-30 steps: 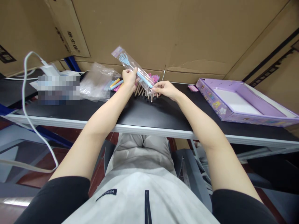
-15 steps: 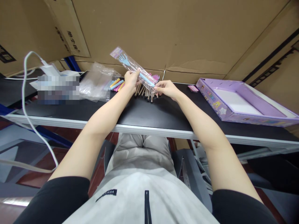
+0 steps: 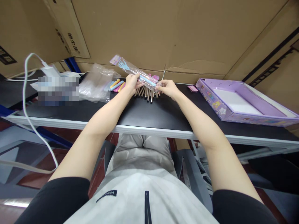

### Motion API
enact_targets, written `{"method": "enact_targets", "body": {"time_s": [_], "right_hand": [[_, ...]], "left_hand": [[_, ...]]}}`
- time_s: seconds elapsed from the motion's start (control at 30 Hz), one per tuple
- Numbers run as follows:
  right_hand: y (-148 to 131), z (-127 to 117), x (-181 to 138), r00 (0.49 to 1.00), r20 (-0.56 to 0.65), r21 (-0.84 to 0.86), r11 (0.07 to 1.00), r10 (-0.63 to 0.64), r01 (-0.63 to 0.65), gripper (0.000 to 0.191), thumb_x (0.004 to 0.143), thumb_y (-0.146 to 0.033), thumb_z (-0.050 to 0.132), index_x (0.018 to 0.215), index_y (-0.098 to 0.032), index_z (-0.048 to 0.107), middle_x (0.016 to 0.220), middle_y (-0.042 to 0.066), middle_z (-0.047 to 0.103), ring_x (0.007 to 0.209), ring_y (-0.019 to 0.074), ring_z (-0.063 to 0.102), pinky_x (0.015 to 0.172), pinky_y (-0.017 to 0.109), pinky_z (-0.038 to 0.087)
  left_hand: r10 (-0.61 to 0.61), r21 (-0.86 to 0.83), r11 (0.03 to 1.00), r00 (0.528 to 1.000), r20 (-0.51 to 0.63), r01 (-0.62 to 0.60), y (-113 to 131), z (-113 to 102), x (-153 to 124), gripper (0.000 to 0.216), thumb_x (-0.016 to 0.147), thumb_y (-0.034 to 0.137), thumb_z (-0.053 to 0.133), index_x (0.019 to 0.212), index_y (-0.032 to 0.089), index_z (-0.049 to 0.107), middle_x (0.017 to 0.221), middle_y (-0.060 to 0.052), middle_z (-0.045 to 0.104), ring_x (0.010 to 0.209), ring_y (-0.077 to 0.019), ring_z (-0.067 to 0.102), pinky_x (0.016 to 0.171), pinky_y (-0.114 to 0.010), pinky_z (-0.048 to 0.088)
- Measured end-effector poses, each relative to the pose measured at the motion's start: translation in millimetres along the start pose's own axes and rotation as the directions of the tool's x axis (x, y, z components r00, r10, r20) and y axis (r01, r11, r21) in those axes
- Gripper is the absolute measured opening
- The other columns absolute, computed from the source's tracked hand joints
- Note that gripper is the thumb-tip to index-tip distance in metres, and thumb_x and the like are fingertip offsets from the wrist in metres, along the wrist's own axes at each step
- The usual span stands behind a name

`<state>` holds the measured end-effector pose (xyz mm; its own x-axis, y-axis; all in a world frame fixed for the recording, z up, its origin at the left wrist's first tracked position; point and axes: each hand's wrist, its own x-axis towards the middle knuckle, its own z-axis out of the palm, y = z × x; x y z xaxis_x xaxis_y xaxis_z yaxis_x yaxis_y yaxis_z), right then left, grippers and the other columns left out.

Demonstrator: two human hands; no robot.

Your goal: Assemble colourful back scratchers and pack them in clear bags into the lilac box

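A clear plastic sleeve (image 3: 126,66) holds a blue hand-shaped stick, its pink header pointing up and left. My left hand (image 3: 132,84) pinches the sleeve near its middle. At the sleeve's lower end, my right hand (image 3: 166,87) is closed on the opening. Both hands hover just above a pile of metal-tipped sticks (image 3: 146,93) on the black table (image 3: 163,115). Pink hand-shaped heads (image 3: 154,77) show behind the sleeve.
Loose coloured handles (image 3: 116,85) and a heap of empty clear bags (image 3: 97,82) lie left of the pile. A purple display box (image 3: 243,101) stands at the right, a small pink item (image 3: 192,88) near it. A white cable (image 3: 28,102) hangs at the left. Cardboard boxes (image 3: 163,34) wall the back.
The sleeve has tilted down from steeply raised to a flatter angle, closer to the table. Both hands have stayed on it and shifted only slightly.
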<state>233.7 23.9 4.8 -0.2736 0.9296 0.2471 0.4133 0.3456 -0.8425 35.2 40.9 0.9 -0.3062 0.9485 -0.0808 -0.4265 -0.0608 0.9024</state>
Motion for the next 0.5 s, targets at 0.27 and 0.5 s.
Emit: {"method": "enact_targets", "body": {"time_s": [0.27, 0.5], "right_hand": [[17.7, -1.0, 11.1, 0.999, -0.015, -0.109, 0.993, -0.052, 0.05, 0.026, 0.085, -0.034, 0.083, 0.099, -0.016, 0.071, 0.09, 0.01, 0.074, 0.083, 0.0255, 0.074, 0.091, 0.049, 0.064], [19.9, -4.5, 12.9, 0.936, -0.002, -0.377, 0.867, -0.352, 0.325, 0.072, 0.094, -0.061, 0.069, 0.152, -0.019, 0.06, 0.156, 0.02, 0.058, 0.144, 0.0358, 0.057, 0.125, 0.055, 0.042]], "left_hand": [[0.002, 0.013, 1.0, 0.999, 0.052, -0.003, -5.6, -1.5, -0.2, 0.026, 0.089, 0.022, 0.077, 0.094, 0.024, 0.052, 0.086, -0.001, 0.069, 0.096, -0.0237, 0.081, 0.087, -0.033, 0.068], [0.022, 0.041, 0.999, 0.998, 0.055, -0.024, -7.9, -2.2, 2.8, 0.035, 0.084, 0.028, 0.084, 0.102, 0.026, 0.054, 0.085, 0.0, 0.07, 0.086, -0.0223, 0.081, 0.082, -0.032, 0.068]]}}
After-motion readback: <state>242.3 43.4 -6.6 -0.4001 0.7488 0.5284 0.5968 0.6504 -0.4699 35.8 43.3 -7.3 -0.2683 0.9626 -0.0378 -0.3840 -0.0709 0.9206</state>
